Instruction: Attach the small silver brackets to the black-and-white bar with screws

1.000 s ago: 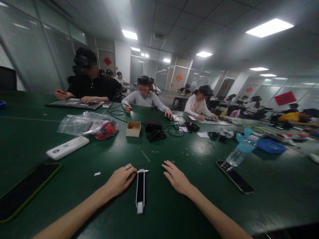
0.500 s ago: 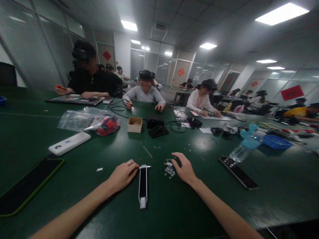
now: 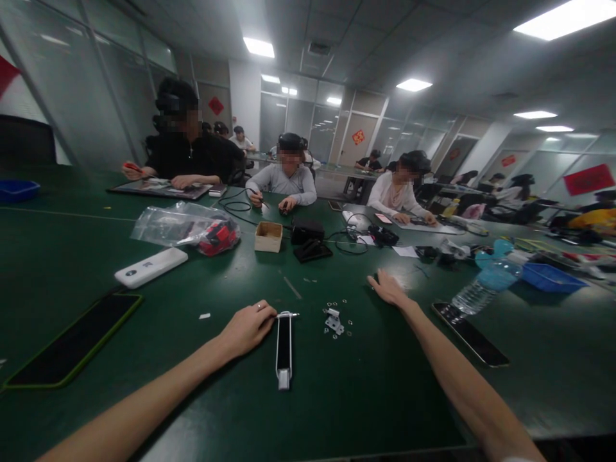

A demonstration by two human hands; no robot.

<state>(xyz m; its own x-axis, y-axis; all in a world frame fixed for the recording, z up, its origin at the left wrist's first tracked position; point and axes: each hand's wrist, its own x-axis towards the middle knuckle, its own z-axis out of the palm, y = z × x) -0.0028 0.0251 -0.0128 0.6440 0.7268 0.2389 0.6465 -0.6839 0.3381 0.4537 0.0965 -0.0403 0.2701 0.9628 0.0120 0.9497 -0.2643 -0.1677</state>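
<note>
My left hand (image 3: pixel 248 326) rests on the green table (image 3: pixel 337 398) with its fingers curled, touching the top left of a long black strip in a white frame (image 3: pixel 284 348). Whether it grips anything is hidden. Just right of the strip lies a small cluster of metal parts and washers (image 3: pixel 334 319). My right hand (image 3: pixel 387 288) is stretched out far across the table, fingers flat and apart, holding nothing. It lies beyond the metal parts and left of a black phone (image 3: pixel 470 333).
A white power bank (image 3: pixel 151 267), a dark tablet with green edge (image 3: pixel 72 339), a plastic bag with red items (image 3: pixel 187 228), a small cardboard box (image 3: pixel 268 236) and a water bottle (image 3: pixel 484 282) lie around. Three people sit across the table; more work behind them.
My right hand has left the metal parts and reached forward and to the right across the table. The view has shifted slightly left. My left hand stays by the strip.
</note>
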